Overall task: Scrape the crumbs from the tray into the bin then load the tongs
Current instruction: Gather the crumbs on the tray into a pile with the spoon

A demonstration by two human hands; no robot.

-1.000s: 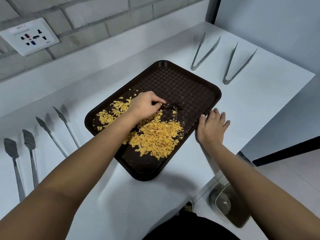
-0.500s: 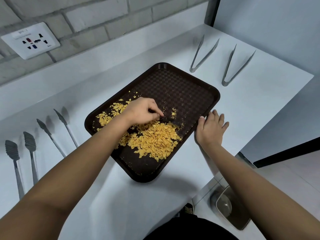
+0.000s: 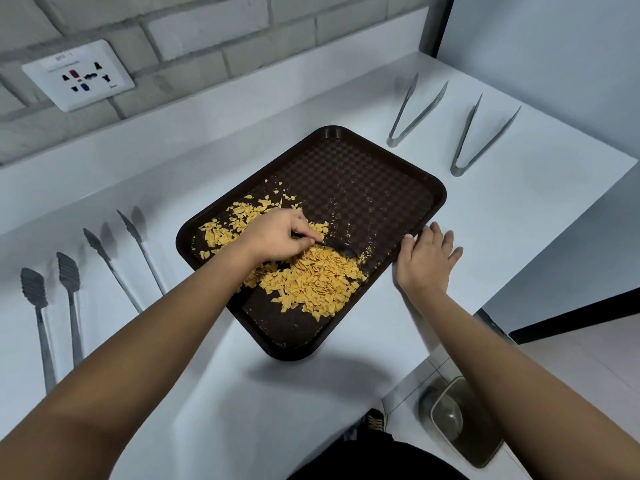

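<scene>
Head view shows a dark brown tray (image 3: pixel 363 188) lying slanted in the middle of the white bench (image 3: pixel 242 393). A heap of yellow crumbs (image 3: pixel 311 282) sits in the tray's near half, toward the front edge of the bench. The far half of the tray has only tiny specks.

The left hand (image 3: pixel 277 239) is down in the crumbs. Its fingers (image 3: pixel 306 239) are curled and pinch a small dark thing against the tray floor. That thing is too dark and mostly hidden, so I cannot tell what it is. The left arm covers some of the crumbs.

The right hand (image 3: pixel 427 259) lies flat on the bench at the tray's right rim. Its fingers are straight and spread, and the thumb touches the rim. It holds nothing.

Two pairs of plain metal tongs, (image 3: pixel 414 110) and (image 3: pixel 479 138), lie near the far right corner of the bench, apart from the tray. More tongs lie by the left edge: a thin pair (image 3: pixel 124 258) and a pair with ribbed flat ends (image 3: pixel 52 306), partly cut off by the left arm.

A grey bin (image 3: pixel 460 420) stands on the floor below the bench's right edge, half hidden by the right arm. A white wall socket (image 3: pixel 78 74) sits on the brick wall behind.
</scene>
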